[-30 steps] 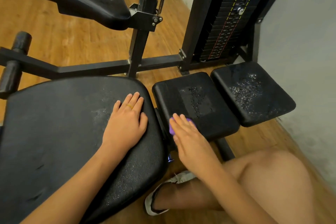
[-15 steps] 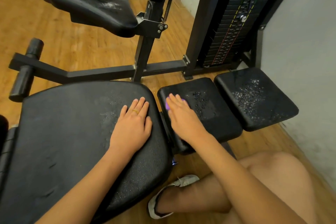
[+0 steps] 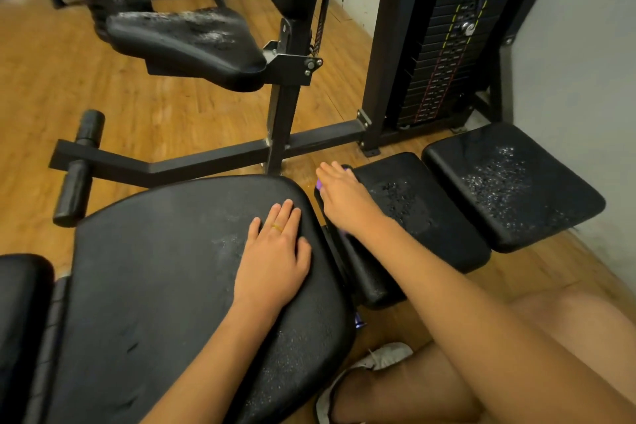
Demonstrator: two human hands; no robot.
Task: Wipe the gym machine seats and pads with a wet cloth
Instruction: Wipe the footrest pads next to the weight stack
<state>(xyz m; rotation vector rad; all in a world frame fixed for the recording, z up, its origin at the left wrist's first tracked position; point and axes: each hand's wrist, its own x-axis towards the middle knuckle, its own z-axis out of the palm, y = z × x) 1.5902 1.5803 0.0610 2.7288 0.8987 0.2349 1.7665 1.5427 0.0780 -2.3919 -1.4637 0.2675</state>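
My left hand [image 3: 275, 251] lies flat, fingers straight, on the right part of the large black seat [image 3: 155, 286]. My right hand [image 3: 347, 198] presses a purple cloth [image 3: 319, 185] flat against the far left corner of the middle black pad [image 3: 420, 213]; only a sliver of the cloth shows under the fingers. Water droplets speckle that pad. A second black pad [image 3: 509, 186] to its right is also beaded with water. Another wet black seat [image 3: 192, 45] stands further back on its post.
A black steel frame [image 3: 206, 162] with foam rollers [image 3: 81, 165] crosses the wooden floor behind the seat. The weight stack [image 3: 447, 38] stands at the back right against a grey wall [image 3: 585, 45]. My bent leg and white shoe [image 3: 364, 368] are at the bottom right.
My right hand has slid the cloth away from me along the middle pad, from its near edge to its far left corner. The left hand stayed on the large seat.
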